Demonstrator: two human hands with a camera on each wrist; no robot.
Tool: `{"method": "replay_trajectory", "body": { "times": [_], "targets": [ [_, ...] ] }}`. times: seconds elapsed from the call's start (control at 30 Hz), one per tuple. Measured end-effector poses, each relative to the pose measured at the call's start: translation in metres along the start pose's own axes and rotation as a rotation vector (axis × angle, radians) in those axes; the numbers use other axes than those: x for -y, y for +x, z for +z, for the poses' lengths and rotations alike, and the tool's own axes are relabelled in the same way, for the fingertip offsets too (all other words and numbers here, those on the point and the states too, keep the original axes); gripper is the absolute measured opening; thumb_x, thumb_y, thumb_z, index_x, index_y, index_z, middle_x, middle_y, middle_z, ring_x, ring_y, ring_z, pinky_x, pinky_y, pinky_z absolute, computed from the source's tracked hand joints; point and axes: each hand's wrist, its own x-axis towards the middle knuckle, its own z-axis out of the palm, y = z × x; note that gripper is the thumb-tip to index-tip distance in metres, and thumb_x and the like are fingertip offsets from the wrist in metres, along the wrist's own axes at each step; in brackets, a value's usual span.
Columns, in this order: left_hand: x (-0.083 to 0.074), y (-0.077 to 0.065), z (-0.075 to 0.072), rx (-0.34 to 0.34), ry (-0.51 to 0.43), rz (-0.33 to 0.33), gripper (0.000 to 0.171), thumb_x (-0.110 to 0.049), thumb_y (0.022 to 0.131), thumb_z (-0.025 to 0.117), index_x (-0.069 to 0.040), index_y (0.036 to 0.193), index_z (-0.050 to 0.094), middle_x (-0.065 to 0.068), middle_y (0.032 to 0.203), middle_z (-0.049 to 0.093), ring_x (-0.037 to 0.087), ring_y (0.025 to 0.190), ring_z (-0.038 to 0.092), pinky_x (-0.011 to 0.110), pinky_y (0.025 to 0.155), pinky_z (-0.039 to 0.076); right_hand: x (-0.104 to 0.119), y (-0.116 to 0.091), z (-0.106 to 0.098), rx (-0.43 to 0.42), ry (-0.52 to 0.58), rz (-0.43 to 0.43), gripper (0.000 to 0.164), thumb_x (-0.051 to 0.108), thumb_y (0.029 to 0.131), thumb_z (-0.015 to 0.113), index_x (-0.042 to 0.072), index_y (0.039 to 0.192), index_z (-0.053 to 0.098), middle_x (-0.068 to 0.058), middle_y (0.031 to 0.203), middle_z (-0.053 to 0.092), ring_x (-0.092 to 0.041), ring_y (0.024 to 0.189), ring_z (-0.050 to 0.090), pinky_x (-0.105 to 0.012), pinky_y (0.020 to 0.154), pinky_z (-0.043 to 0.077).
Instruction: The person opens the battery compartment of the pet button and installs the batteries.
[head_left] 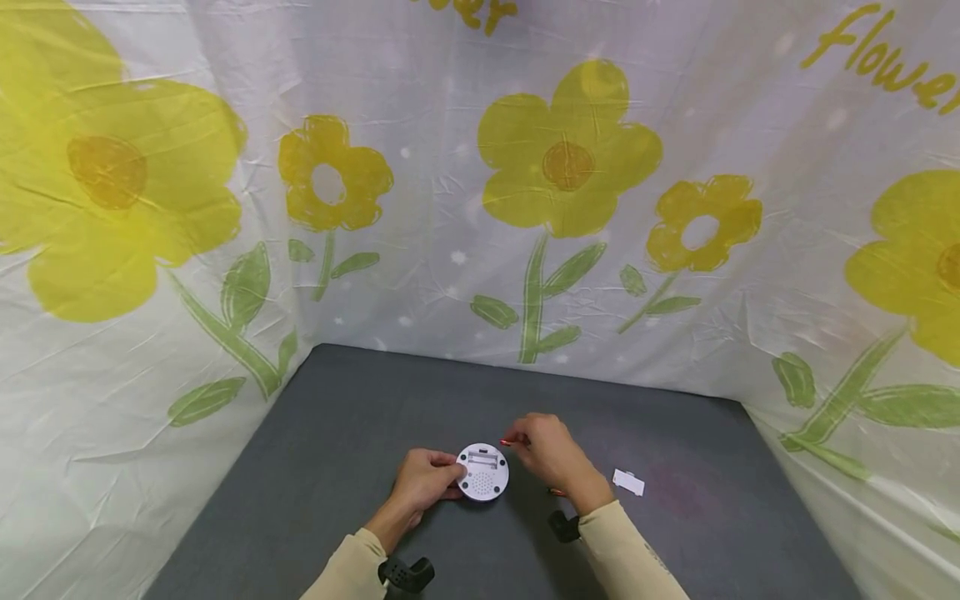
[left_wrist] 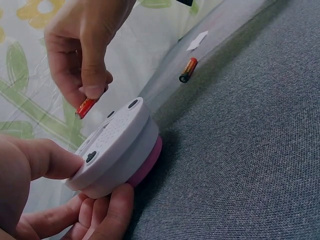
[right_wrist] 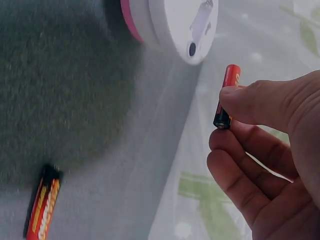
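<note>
My left hand (head_left: 427, 481) grips a round white device (head_left: 483, 484) by its left edge, thumb on top and fingers beneath. Its underside faces up, showing a battery compartment (head_left: 482, 459) without a cover, small holes and dark rubber feet; a pink part (left_wrist: 146, 164) shows below the white body in the left wrist view. Between thumb and fingers, my right hand (head_left: 546, 450) pinches a red and black battery (right_wrist: 227, 97) just right of the device. A second battery (right_wrist: 44, 204) of the same kind lies on the table near the right wrist.
A small white battery cover (head_left: 628, 482) lies on the dark grey table (head_left: 375, 392), right of the right forearm. White cloth (head_left: 420, 275) printed with yellow flowers hangs behind and along both sides. Each wrist wears a black band with a camera (head_left: 406, 575).
</note>
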Motion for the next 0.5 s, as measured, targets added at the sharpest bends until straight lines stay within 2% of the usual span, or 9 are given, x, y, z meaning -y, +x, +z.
{"method": "replay_trajectory", "body": {
  "times": [0.13,0.5],
  "targets": [
    [0.0,0.0,0.0,0.001,-0.002,0.001,0.033,-0.002,0.091,0.076,0.016,0.119,0.072,0.02,0.104,0.078,0.023,0.085,0.078,0.038,0.073,0.07,0.005,0.003,0.004,0.034,0.015,0.004,0.016,0.0,0.091,0.081,0.014,0.097,0.085,0.002,0.085,0.072,-0.011,0.077,0.063,-0.028,0.065,0.052],
    [-0.001,-0.001,0.0,-0.004,0.016,-0.008,0.032,-0.004,0.092,0.077,0.013,0.119,0.073,0.019,0.105,0.078,0.022,0.085,0.078,0.037,0.073,0.07,0.013,0.007,0.013,0.034,0.006,-0.06,0.014,-0.002,0.089,0.081,0.01,0.097,0.084,0.001,0.083,0.073,-0.011,0.075,0.063,-0.029,0.067,0.055]
  ]
}}
